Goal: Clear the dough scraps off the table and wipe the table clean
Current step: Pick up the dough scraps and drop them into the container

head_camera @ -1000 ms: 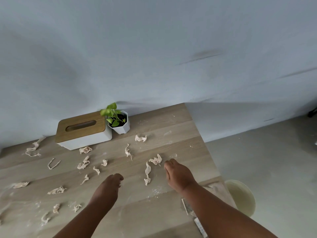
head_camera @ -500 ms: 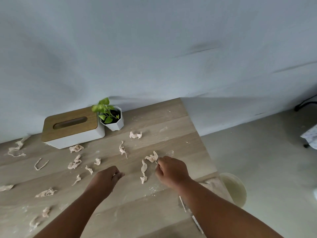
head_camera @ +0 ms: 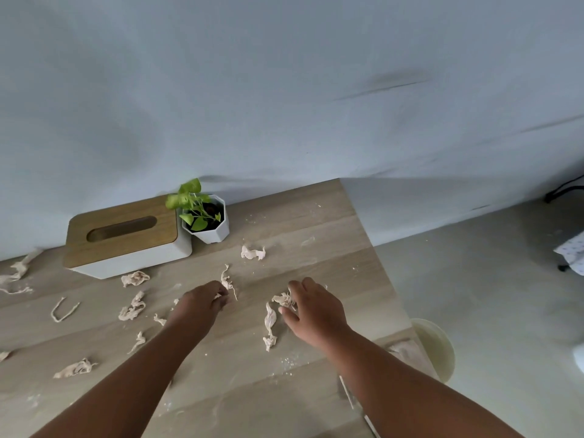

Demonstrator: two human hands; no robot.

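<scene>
Several pale dough scraps lie scattered over the wooden table (head_camera: 331, 235), which is dusted with flour. My left hand (head_camera: 199, 303) reaches to the lower end of a thin twisted scrap (head_camera: 226, 279) and its fingertips pinch that end. My right hand (head_camera: 316, 308) curls its fingers round a crumpled scrap (head_camera: 282, 299). Just below that hand lies a long scrap (head_camera: 269, 324). Another scrap (head_camera: 252, 253) sits farther back, near the plant pot.
A tissue box (head_camera: 123, 238) with a wooden lid and a small potted plant (head_camera: 207, 221) stand against the wall. A pale bin (head_camera: 437, 346) stands on the floor beside the table's right edge. A cloth (head_camera: 407, 352) lies at that edge.
Both hands have moved forward across the table. The left hand has reached the thin twisted scrap, and the right hand has closed over the crumpled scrap.
</scene>
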